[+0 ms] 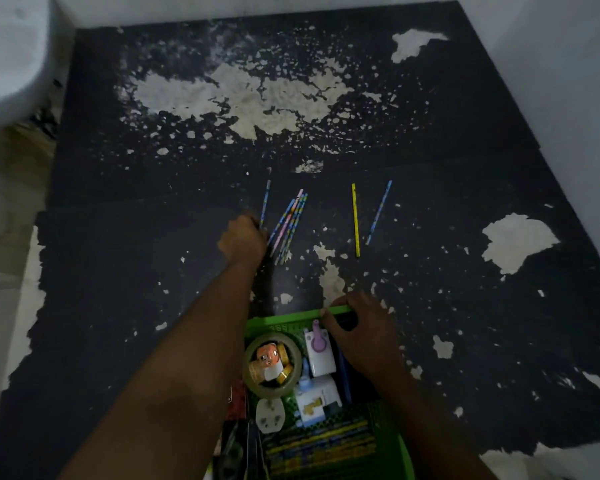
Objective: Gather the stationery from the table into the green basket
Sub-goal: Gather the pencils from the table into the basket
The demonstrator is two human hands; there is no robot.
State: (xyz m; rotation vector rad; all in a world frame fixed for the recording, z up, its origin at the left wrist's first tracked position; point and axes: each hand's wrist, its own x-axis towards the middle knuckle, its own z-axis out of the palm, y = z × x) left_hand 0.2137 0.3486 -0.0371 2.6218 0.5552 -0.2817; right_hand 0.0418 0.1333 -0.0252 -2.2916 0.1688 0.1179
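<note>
The black, peeling table [118,237] is lying under everything, with the green basket [278,320] sitting at its near edge and holding a tape roll [267,390]. My right hand [361,337] is gripping the basket's far rim. My left hand [243,237] is curling at the pencil bunch [290,223] — whether it is clasping any, I cannot tell. A yellow pencil [355,220] and a blue pencil [379,213] are lying apart, further right.
</note>
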